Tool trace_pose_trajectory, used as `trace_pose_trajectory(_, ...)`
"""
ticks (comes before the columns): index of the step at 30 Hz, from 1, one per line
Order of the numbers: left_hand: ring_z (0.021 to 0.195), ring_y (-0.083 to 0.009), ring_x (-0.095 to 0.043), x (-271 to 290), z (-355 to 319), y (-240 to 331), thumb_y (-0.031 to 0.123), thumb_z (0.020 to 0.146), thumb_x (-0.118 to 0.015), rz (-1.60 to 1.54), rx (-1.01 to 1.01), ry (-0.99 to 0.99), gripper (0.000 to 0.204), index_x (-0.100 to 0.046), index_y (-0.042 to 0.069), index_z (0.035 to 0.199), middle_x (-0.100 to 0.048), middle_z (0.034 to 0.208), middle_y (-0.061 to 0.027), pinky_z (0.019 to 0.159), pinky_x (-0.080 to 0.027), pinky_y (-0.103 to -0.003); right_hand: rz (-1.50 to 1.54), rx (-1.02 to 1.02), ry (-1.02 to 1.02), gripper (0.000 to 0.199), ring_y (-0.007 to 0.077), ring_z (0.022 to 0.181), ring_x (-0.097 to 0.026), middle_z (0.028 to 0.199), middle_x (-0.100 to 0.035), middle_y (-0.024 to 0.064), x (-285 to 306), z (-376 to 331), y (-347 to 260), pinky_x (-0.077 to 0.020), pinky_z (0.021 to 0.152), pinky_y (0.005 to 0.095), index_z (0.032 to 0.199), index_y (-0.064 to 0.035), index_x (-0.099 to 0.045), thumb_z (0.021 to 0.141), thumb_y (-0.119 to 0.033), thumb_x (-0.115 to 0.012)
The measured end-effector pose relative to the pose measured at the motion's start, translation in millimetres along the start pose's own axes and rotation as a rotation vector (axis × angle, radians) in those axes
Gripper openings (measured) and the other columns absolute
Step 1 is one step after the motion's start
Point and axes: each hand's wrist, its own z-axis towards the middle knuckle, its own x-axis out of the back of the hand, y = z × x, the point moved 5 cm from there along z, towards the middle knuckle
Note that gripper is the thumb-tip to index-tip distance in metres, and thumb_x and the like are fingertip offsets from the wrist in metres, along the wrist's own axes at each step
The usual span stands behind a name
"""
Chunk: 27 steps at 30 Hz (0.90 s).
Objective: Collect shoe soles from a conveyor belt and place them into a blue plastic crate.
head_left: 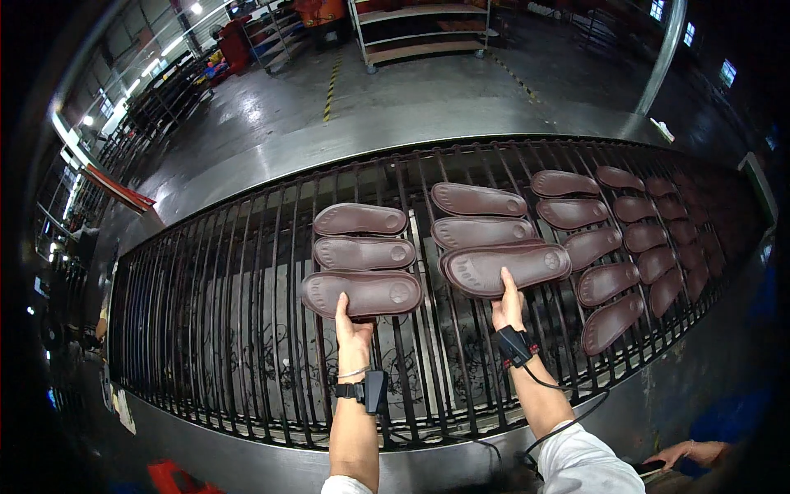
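Gripping one brown sole apiece, both hands of the person reach over a long rack of dark metal bars [276, 329], as the head view has it. The left hand [354, 331] is closed on the near edge of the left sole [362, 294], thumb laid on top and the other fingers hidden underneath. That sole sits at the near end of a column, just below a middle sole [364, 253] and a far sole [360, 219], all with toe dimples to the left and a round mark at the heel.

Over to the right, the right hand [508, 309] pinches the right sole [514, 267] the same way, thumb up; the rim of another sole peeks out beneath it. From where I stand, I can't tell whether either held piece is clear of the bars. Two more soles [479, 199] lie just beyond it, and further columns of soles [608, 283] run off into the dim right end.

Each wrist wears a black device [375, 392]. Low on the right, a co-worker's hand [676, 453] shows; across the floor stands a wheeled shelf rack [424, 41].
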Motion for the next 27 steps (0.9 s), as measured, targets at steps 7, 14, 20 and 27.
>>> trace_pose_trajectory(7,0.121,-0.0328,-0.024,-25,90,-15,0.036,0.069,-0.071,0.185,0.173,0.035,0.083,-0.024,0.007,0.132,-0.026,0.134,-0.0171,0.1,-0.018,-0.049,-0.512,-0.082,0.431,0.089,0.0311,0.11,-0.045,0.121,-0.044,0.025,-8,117,39,-0.0351,0.094,0.0356,0.115,0.0154,-0.039,0.058,-0.042,-0.076)
trace_pose_trajectory(14,0.121,-0.0311,-0.03,-46,88,-12,0.035,0.067,-0.072,0.093,0.066,0.155,0.079,-0.031,0.012,0.13,-0.031,0.133,-0.0126,0.102,-0.012,-0.05,-0.051,0.059,0.222,0.058,0.0212,0.102,-0.049,0.117,-0.048,0.0123,-30,96,37,-0.0386,0.088,0.0336,0.114,0.0021,-0.046,0.069,-0.026,-0.071)
trace_pose_trajectory(20,0.12,-0.0278,-0.033,-88,83,13,0.031,0.076,-0.063,0.078,-0.074,-0.147,0.064,-0.034,0.009,0.128,-0.036,0.131,-0.0096,0.101,-0.018,-0.05,-0.041,0.069,0.078,0.062,0.0206,0.109,-0.045,0.118,-0.048,0.0093,-87,108,-10,-0.0331,0.092,0.0393,0.113,0.0005,-0.046,0.069,-0.035,-0.071)
trace_pose_trajectory(27,0.129,-0.0307,-0.018,-106,167,33,0.036,0.072,-0.064,0.265,-0.078,-0.065,0.076,-0.028,0.007,0.132,-0.028,0.137,-0.0115,0.101,-0.001,-0.056,-0.089,-0.078,0.253,0.075,0.0229,0.093,-0.055,0.115,-0.051,0.0151,-124,156,51,-0.0427,0.085,0.0352,0.115,0.0079,-0.046,0.065,-0.04,-0.073)
